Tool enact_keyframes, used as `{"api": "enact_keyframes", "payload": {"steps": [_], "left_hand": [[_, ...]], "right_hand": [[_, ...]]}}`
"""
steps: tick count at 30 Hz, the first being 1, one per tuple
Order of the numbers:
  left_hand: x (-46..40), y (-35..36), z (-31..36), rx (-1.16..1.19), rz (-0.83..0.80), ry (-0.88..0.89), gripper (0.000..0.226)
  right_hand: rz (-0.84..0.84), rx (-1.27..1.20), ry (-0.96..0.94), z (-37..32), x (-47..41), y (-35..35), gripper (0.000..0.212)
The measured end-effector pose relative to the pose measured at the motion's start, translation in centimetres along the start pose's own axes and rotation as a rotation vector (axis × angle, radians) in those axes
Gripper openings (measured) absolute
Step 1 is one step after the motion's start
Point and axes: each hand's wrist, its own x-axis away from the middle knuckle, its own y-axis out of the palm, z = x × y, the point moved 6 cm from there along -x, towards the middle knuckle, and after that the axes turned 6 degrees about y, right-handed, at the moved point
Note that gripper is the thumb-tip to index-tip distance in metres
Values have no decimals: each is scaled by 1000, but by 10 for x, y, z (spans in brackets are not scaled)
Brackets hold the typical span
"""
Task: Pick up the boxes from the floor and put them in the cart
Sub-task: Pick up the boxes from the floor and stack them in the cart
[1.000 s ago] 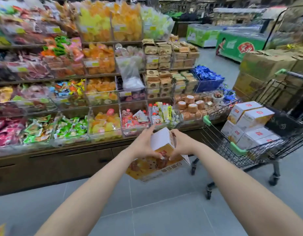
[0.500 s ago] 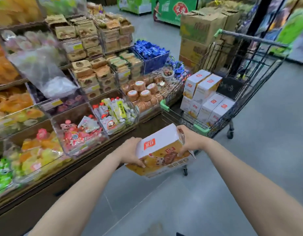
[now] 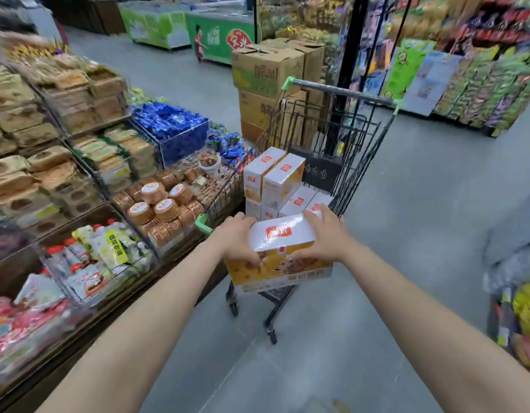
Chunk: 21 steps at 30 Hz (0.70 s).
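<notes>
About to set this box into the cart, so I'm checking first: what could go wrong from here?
1. The held box hangs at the cart's near rim and may catch on it.
2. The two upper boxes sit raised on the left, so a nudge might topple them.
3. The left hand and right hand grip only its ends; it could slip.

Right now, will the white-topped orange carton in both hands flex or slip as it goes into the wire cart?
The white-topped orange carton looks stiff: its edges stay straight. Its glossy wrap may be slippery. Both hands grip it, suggesting bulk or weight.
</notes>
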Motion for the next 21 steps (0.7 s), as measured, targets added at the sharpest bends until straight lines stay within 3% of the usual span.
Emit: {"api": "enact_keyframes", "payload": {"steps": [3, 10, 14, 21], "left_hand": [[-47, -13, 38, -18, 26, -4, 96], [-134, -33, 100, 0, 48, -26, 100], [-172, -46, 100, -13, 64, -74, 98], [-244, -67, 63, -68, 72, -138, 103]], "right_hand": [[105, 94, -26, 39, -26, -35, 110], [88, 239, -197, 100, -81, -84, 92], [68, 270, -244, 105, -121, -111, 96], [-113, 307, -363, 106, -227, -137, 97]]}}
